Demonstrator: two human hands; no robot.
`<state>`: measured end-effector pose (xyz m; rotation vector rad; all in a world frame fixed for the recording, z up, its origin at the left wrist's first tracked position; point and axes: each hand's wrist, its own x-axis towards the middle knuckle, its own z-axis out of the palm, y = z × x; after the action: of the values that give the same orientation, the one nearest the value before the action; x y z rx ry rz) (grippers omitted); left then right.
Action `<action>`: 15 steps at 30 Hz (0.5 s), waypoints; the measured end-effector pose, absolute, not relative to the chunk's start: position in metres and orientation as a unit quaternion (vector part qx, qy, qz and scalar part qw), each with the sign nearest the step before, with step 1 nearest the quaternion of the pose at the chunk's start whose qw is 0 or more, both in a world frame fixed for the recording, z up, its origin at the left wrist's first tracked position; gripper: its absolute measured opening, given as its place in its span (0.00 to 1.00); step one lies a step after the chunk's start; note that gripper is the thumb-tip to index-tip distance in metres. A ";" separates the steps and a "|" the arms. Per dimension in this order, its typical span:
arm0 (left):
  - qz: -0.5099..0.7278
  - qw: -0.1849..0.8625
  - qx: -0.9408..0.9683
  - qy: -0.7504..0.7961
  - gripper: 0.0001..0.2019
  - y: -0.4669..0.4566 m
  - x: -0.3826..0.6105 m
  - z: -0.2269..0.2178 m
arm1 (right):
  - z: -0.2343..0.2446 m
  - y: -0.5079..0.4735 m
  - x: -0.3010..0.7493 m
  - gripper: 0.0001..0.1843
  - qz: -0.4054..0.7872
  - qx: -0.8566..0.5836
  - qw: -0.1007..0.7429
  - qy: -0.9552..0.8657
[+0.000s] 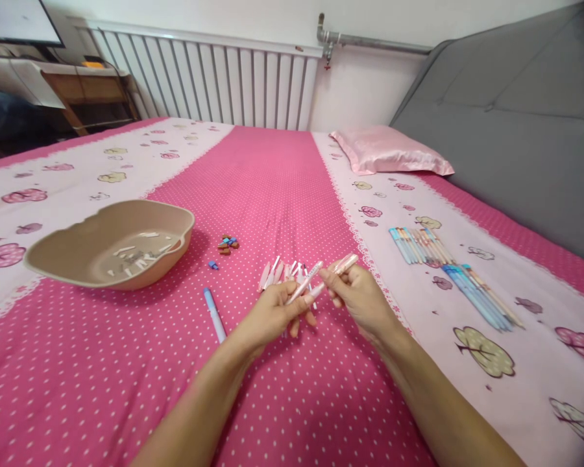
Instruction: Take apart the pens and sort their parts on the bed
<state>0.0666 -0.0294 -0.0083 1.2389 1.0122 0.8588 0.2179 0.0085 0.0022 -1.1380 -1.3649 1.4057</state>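
A slim pink pen part [305, 283] is pinched between the thumb and fingers of my left hand [272, 310], pointing up and to the right. In my right hand [363, 295] is another pink pen piece [345, 263], wider and shiny. The fingertips of both hands nearly meet around the left part's upper end; whether the two pieces touch, I cannot tell. Just behind my hands lies a pile of pink and white pen parts [271, 274], partly hidden by my fingers. A blue pen-like barrel [214, 312] rests left of my left wrist.
A beige basin [68, 266] with small white and grey pieces stands at left. Near it sit small brown and blue pieces [228, 244] and one blue piece [213, 265]. Two groups of pens [418, 246] lie at right on the bedspread [282, 175]. A pink pillow [389, 149] is farther back.
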 end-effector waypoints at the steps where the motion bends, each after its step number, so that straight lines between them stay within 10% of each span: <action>1: 0.372 0.625 0.532 0.434 0.17 -0.030 0.066 -0.008 | 0.003 0.008 0.218 0.21 0.566 -0.444 0.424 -0.551; 15: 0.369 0.801 0.323 0.342 0.13 -0.034 0.061 -0.002 | 0.009 0.007 0.225 0.10 0.595 -0.329 0.458 -0.573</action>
<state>0.0614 -0.0344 -0.0018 0.6928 0.7329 0.7919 0.2253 0.0066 0.0089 -0.8095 -1.4123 1.4658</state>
